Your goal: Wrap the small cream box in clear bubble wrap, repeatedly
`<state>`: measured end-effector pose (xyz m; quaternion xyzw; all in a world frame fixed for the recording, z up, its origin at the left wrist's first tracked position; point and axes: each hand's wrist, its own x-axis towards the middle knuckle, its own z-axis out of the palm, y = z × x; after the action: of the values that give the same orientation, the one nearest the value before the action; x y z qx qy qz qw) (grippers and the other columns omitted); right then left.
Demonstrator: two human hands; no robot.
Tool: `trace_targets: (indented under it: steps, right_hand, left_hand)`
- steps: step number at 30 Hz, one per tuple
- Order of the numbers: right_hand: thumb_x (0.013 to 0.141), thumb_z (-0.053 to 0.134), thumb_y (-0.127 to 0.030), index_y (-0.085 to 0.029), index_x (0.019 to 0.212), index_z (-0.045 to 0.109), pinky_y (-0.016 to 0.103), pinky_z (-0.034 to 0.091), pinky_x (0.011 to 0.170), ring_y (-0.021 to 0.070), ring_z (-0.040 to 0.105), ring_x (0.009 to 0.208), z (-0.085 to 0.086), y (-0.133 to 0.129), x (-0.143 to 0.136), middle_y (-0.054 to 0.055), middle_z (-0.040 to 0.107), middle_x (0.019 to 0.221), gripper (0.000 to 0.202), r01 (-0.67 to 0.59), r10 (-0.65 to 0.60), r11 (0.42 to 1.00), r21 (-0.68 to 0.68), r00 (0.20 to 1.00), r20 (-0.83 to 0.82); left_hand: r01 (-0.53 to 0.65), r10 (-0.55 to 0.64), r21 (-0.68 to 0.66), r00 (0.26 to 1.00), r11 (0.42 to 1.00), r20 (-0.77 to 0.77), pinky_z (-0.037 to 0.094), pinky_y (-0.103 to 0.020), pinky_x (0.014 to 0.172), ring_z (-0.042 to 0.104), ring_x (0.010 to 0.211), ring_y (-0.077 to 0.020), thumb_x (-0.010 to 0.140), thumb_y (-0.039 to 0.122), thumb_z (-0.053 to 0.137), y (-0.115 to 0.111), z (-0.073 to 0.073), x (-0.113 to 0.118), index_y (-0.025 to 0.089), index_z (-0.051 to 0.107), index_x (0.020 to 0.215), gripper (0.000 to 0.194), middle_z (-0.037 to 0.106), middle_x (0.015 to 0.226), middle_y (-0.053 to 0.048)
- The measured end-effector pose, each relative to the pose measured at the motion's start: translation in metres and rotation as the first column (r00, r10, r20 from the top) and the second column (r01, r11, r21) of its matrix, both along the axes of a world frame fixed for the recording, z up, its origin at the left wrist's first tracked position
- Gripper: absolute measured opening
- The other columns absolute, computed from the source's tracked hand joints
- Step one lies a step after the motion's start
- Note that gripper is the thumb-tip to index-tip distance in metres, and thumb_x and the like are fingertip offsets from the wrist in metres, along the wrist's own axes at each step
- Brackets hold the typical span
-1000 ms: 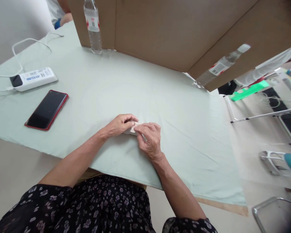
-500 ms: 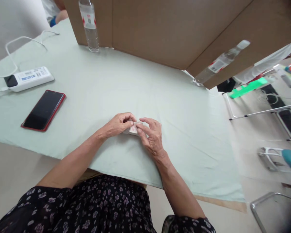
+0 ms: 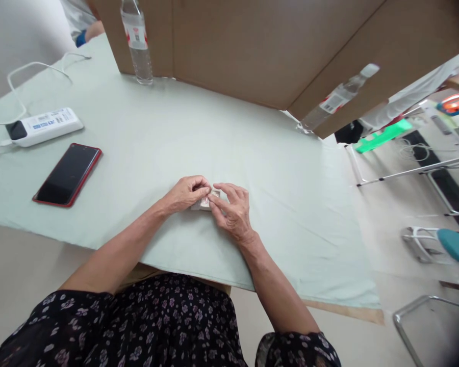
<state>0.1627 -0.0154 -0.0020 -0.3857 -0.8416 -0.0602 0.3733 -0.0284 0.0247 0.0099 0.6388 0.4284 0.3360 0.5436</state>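
Note:
A small whitish box (image 3: pixel 204 204) lies low on the pale green cloth, mostly covered by my fingers. Over its left end is my left hand (image 3: pixel 184 194), thumb and forefinger pinched together at the top of the box. My right hand (image 3: pixel 232 210) curves around the right end, its thumb at the near side and a forefinger reaching onto the top. The remaining fingers of that hand arch above the far edge. A pale inside or top surface shows between the hands; its details are too small to make out.
A red-cased phone (image 3: pixel 68 174) and a white power strip (image 3: pixel 46 126) with cables lie at left. One water bottle (image 3: pixel 138 51) stands before the cardboard panel (image 3: pixel 229 51); another bottle (image 3: pixel 336 102) is at right. Beyond the table's right edge is a teal-seated stool (image 3: pixel 455 245).
The pink mark seen on the box before is now less visible, and a pale surface with a rim shows. Both hands have shifted slightly left in view, as the camera turned a little.

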Motion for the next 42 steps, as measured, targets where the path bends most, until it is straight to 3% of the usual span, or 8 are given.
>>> trace_targets:
  steps: [5,8,12,16,19,28,37,42]
  right_hand:
    - [0.091,0.062,-0.023,-0.025,0.08,0.068,0.046,0.048,0.091,0.0248,0.068,0.104,0.007,-0.004,0.002,0.005,0.074,0.114,0.013,-0.062,0.053,0.997,-0.052,0.987,-0.154]
    - [0.092,0.062,-0.024,-0.025,0.08,0.069,0.048,0.05,0.095,0.0256,0.068,0.106,0.008,-0.003,0.008,0.006,0.074,0.114,0.014,0.01,-0.053,0.989,-0.147,0.956,-0.289]
    - [0.093,0.061,-0.033,-0.027,0.106,0.071,0.052,0.05,0.104,0.0281,0.064,0.12,0.003,0.007,0.023,0.009,0.069,0.127,0.017,0.048,-0.2,0.917,-0.396,0.914,-0.353]
    - [0.085,0.071,-0.051,-0.033,0.148,0.046,0.057,0.043,0.113,0.0328,0.049,0.141,0.001,0.013,0.035,0.01,0.051,0.154,0.07,-0.095,-0.064,0.79,-0.606,0.97,-0.235]
    - [0.081,0.075,-0.056,-0.033,0.157,0.032,0.059,0.038,0.117,0.0358,0.042,0.147,0.002,0.012,0.036,0.011,0.043,0.16,0.09,-0.118,0.049,0.776,-0.62,0.991,-0.126]
    - [0.087,0.071,-0.036,-0.025,0.145,0.045,0.05,0.048,0.099,0.0308,0.064,0.112,-0.002,0.009,0.025,0.012,0.068,0.125,0.065,-0.083,0.051,0.875,-0.477,0.996,-0.079]
    - [0.087,0.071,-0.051,-0.031,0.146,0.047,0.053,0.047,0.107,0.0322,0.056,0.131,0.003,0.011,0.032,0.012,0.059,0.144,0.067,-0.097,0.035,0.87,-0.484,0.99,-0.134]
    - [0.093,0.067,-0.034,-0.031,0.115,0.068,0.05,0.047,0.106,0.0276,0.062,0.124,0.016,0.006,0.032,0.007,0.067,0.132,0.023,-0.066,-0.006,0.928,-0.368,0.982,-0.191]
  left_hand:
    - [-0.019,0.02,0.03,1.0,0.999,-0.023,0.035,-0.023,0.057,0.047,0.061,-0.0105,0.082,0.04,0.059,0.001,-0.002,0.002,0.015,0.065,0.083,0.027,0.058,0.066,0.003]
    - [-0.017,0.017,0.007,1.0,1.0,-0.026,0.037,-0.024,0.059,0.051,0.064,-0.0118,0.081,0.043,0.06,0.001,-0.003,0.002,0.014,0.066,0.085,0.03,0.061,0.071,0.001]
    - [-0.048,0.047,-0.023,0.998,0.999,-0.031,0.045,-0.028,0.067,0.059,0.072,-0.0153,0.082,0.045,0.058,0.001,0.001,-0.003,0.014,0.068,0.095,0.035,0.069,0.085,-0.004]
    - [-0.011,0.012,0.004,0.99,1.0,-0.14,0.052,-0.036,0.085,0.065,0.096,-0.0226,0.077,0.038,0.063,0.001,0.009,-0.014,0.016,0.067,0.114,0.043,0.072,0.113,-0.01]
    - [0.145,-0.138,0.023,0.973,0.989,-0.188,0.05,-0.043,0.098,0.062,0.115,-0.0282,0.074,0.035,0.067,0.0,0.009,-0.019,0.018,0.06,0.132,0.061,0.064,0.135,-0.012]
    - [0.225,-0.217,0.062,0.97,0.973,-0.113,0.051,-0.042,0.096,0.061,0.115,-0.0268,0.076,0.028,0.064,-0.005,0.005,-0.01,0.02,0.04,0.152,0.08,0.062,0.135,-0.013]
    - [0.185,-0.169,0.067,0.967,0.98,-0.189,0.046,-0.048,0.108,0.054,0.133,-0.033,0.077,0.035,0.067,0.0,0.009,-0.019,0.021,0.044,0.152,0.079,0.053,0.15,-0.015]
    - [0.241,-0.2,0.112,0.935,0.964,-0.293,0.042,-0.05,0.113,0.048,0.139,-0.0334,0.075,0.029,0.065,0.001,0.007,-0.026,0.022,0.041,0.155,0.084,0.051,0.152,-0.015]
